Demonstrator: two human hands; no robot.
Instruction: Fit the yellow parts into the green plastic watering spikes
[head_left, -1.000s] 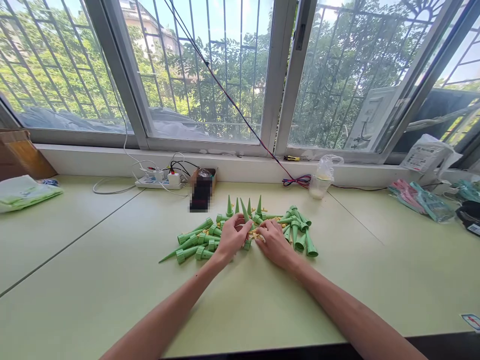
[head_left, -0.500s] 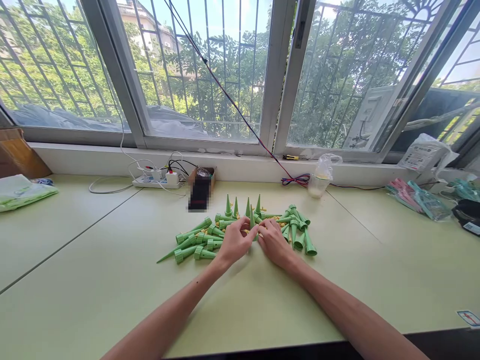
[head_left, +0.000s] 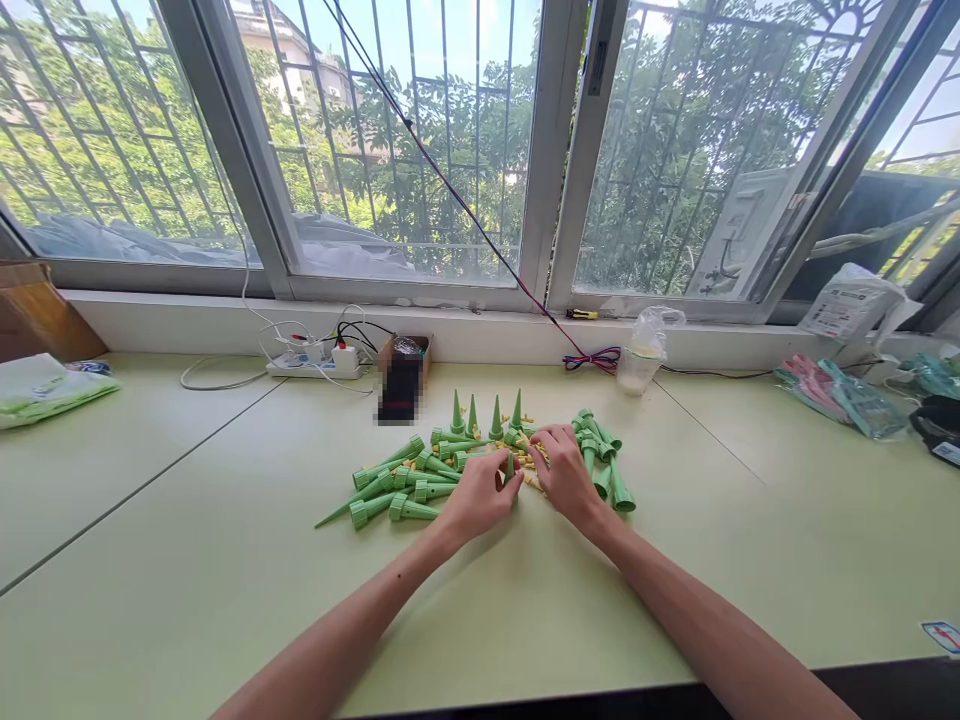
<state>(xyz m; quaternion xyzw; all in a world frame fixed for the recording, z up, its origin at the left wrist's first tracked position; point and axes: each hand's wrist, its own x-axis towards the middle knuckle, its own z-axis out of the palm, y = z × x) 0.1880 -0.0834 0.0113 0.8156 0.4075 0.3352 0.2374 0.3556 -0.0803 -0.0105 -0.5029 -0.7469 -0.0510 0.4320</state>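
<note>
My left hand is closed around a green plastic cone spike, with its tip up between thumb and fingers. My right hand is just to the right, over a heap of small yellow pegs. Its fingers are bent together among the pegs; what they grip is hidden. Behind the hands, several green spikes stand upright in a row. Left of my left hand lie many more green spikes with ribbed caps, and another group of green spikes lies right of my right hand.
A dark box and a white power strip sit at the back, near the window. A plastic cup with a bag stands back right. Plastic packets lie far right, and a green-white package far left.
My right hand has moved right, off the green spike and onto the yellow pegs. My left hand keeps the spike, now tilted and lower.
</note>
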